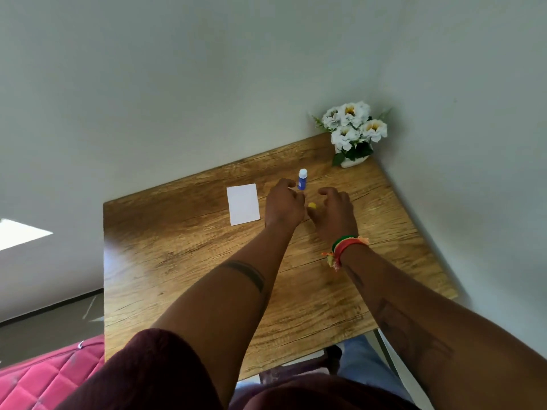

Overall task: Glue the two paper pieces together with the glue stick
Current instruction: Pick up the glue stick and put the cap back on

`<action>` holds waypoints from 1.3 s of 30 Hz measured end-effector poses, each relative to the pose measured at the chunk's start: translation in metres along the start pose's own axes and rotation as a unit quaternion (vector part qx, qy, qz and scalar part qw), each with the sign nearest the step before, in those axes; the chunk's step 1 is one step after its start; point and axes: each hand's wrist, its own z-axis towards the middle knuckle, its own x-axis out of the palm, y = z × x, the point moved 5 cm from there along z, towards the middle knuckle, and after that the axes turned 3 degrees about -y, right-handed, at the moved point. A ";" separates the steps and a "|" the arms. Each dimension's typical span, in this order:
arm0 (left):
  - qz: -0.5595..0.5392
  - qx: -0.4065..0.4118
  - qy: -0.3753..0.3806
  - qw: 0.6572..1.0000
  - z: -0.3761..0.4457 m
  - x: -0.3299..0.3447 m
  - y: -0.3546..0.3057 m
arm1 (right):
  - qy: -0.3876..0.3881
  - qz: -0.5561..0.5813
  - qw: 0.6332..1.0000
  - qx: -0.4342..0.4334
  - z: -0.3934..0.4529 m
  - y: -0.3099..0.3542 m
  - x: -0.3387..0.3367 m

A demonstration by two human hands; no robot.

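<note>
Both hands are hovering with loosely curled fingers, holding nothing. The glue stick (302, 179) is standing just beyond the left hand (284, 204) fingers; white paper (243, 204) is lying left of them. A careless reach could be toppling the stick.

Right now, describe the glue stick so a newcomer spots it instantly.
Start at the wooden table and find the pot of white flowers in its far right corner. Nearer than the pot and to its left, just beyond the left hand, stands the glue stick. It is the only upright blue tube with a white cap; the white paper beside it lies flat.
</note>
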 end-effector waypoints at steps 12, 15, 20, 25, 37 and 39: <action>-0.024 0.030 -0.028 0.999 0.017 0.023 -0.013 | 0.016 0.036 0.999 -0.027 0.019 -0.005 -0.020; -0.026 0.041 -0.010 0.999 0.011 0.004 -0.015 | 0.037 0.092 0.995 -0.020 0.014 0.017 -0.018; -0.059 0.040 0.017 0.997 0.009 -0.040 -0.015 | 0.055 0.183 0.982 -0.007 0.003 0.064 -0.006; -0.069 0.034 0.007 0.997 0.007 -0.078 -0.010 | 0.117 0.143 0.982 -0.029 -0.008 0.101 0.003; 0.023 0.062 -0.035 0.997 -0.015 -0.118 -0.003 | 0.178 0.180 0.966 -0.052 -0.044 0.133 0.010; 0.037 0.061 -0.032 0.997 -0.017 -0.122 -0.001 | 0.173 0.170 0.968 -0.069 -0.048 0.135 0.009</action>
